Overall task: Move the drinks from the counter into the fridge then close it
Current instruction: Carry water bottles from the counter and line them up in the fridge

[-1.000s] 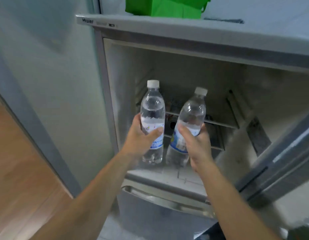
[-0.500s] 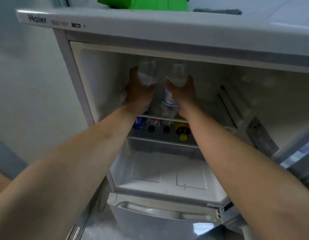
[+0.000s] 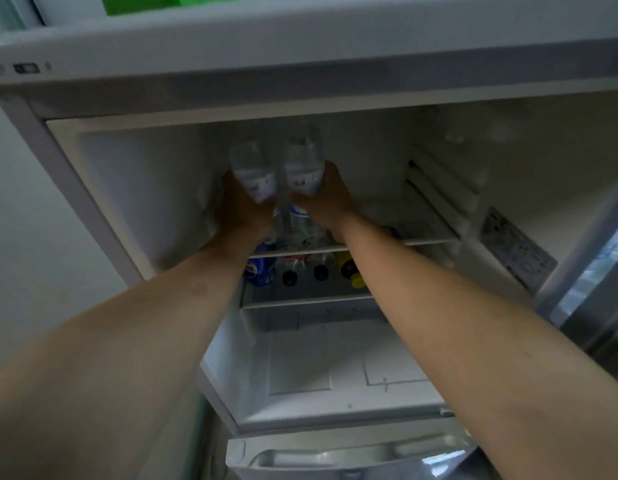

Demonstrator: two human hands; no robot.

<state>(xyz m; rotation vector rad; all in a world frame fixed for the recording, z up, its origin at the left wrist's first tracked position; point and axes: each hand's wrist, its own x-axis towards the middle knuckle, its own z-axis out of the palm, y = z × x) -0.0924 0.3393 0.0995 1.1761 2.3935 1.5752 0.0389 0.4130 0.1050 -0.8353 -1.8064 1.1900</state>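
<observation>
clear bottles (image 3: pixel 302 168) upright (side by side), fridge (image 3: pixel 134 188) open

Very little can be read here. The strip across the fridge front (image 3: pixel 300 69) carries a small dark badge (image 3: pixel 26 68) at its left end, its characters too blurred to make out. The two clear water bottles (image 3: pixel 302 168) bear white labels with small dark marks, illegible. A grey information sticker (image 3: pixel 517 249) on the right inner wall is covered with fine print that cannot be read. On the lower shelf, a blue can (image 3: pixel 258 270) shows a round white-and-blue emblem, possibly a cola brand logo.
</observation>
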